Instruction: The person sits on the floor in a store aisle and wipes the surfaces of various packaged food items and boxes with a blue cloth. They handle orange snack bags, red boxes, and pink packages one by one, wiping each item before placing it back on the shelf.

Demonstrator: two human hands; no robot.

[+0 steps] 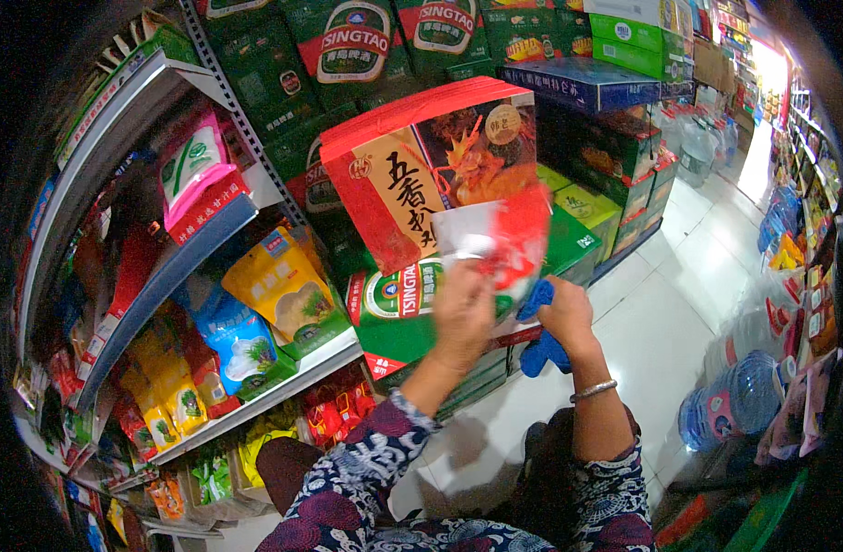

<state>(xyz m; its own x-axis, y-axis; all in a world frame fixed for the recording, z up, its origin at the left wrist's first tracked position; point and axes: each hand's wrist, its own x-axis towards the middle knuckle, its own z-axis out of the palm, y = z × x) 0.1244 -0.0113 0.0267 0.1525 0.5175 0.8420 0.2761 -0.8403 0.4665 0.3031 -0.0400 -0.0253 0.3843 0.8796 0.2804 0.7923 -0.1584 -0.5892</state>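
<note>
My left hand [465, 303], blurred, grips the lower left of a red and white package [501, 238]. Bunched in my right hand [566, 310] is a blue cloth [544, 348], its ends hanging below the fingers. Beneath the package lies a green Tsingtao beer carton [394, 345]. A stack of red flat gift boxes [376, 186] with a food picture stands behind the package. Blurring hides the writing on the package and exactly where the left fingers sit.
Shelves [256, 407] with yellow and blue food bags [238, 345] curve along the left. More beer cartons [352, 41] rise behind. Dark and green boxes [632, 145] stand at the back right. Large water bottles [735, 400] rest on the tiled floor [642, 331] at right.
</note>
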